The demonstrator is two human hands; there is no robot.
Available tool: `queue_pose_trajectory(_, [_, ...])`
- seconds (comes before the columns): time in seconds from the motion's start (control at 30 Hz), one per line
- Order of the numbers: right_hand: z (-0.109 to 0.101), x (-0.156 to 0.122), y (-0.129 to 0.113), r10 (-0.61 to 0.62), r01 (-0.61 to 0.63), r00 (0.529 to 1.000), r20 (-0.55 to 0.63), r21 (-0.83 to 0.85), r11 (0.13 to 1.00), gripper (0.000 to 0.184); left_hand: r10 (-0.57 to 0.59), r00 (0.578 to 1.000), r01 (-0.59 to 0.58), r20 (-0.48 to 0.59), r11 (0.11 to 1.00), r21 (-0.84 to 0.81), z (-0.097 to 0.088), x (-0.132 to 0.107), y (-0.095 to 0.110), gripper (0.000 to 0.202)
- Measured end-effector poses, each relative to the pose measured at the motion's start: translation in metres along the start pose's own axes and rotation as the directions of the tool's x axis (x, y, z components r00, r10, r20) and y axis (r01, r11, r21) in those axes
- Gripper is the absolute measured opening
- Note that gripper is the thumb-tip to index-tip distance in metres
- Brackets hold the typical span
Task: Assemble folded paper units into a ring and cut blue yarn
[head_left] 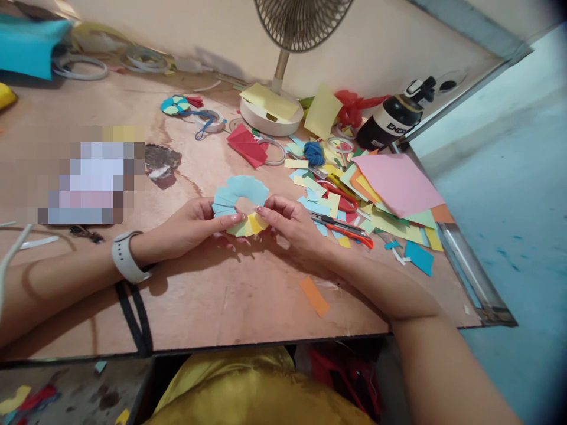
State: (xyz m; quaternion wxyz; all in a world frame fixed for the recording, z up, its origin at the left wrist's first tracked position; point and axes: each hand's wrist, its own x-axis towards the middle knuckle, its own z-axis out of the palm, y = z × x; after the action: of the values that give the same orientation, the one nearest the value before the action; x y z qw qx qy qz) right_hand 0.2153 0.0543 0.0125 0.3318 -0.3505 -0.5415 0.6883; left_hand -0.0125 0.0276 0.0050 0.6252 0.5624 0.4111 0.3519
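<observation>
A ring of folded paper pieces (241, 195), mostly light blue with yellow and green ones at the near side, is held just above the wooden table (212, 295). My left hand (195, 227), with a white watch on the wrist, pinches the ring's left and lower edge. On the ring's right side, my right hand (290, 227) pinches the yellow pieces between thumb and fingers.
A heap of coloured paper sheets and scraps (390, 189) lies right of my hands, with an orange utility knife (343, 227), red scissors (341, 198) and a black bottle (392, 121). A desk fan (277, 112), tape rolls and another paper ring (175, 105) sit farther back. An orange strip (314, 295) lies near the front edge.
</observation>
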Motion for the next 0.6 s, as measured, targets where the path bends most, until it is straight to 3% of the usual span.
queue_pose_trajectory(0.3, [-0.0026,0.0043,0.0032,-0.062,0.062,0.995,-0.076,-0.008,0.998,0.04,-0.038,0.992,0.046,0.121,0.997,-0.061,-0.0001,-0.001,0.0018,0.014])
queue_pose_trajectory(0.37, [-0.0041,0.005,0.0015,-0.052,0.052,0.996,-0.078,0.005,0.999,0.042,-0.049,0.993,0.057,0.106,0.996,-0.074,0.0002,-0.0015,0.0013,0.013])
queue_pose_trajectory(0.5, [-0.0035,0.002,-0.0017,0.057,-0.057,0.998,0.035,-0.001,0.998,0.046,-0.076,0.997,0.078,0.018,0.991,-0.113,0.0009,-0.0025,0.0011,0.015])
queue_pose_trajectory(0.6, [0.0013,-0.0018,-0.0021,0.047,-0.049,0.997,0.06,0.023,0.999,0.046,-0.072,0.997,0.072,0.013,0.996,-0.061,0.0009,-0.0026,0.0013,0.017])
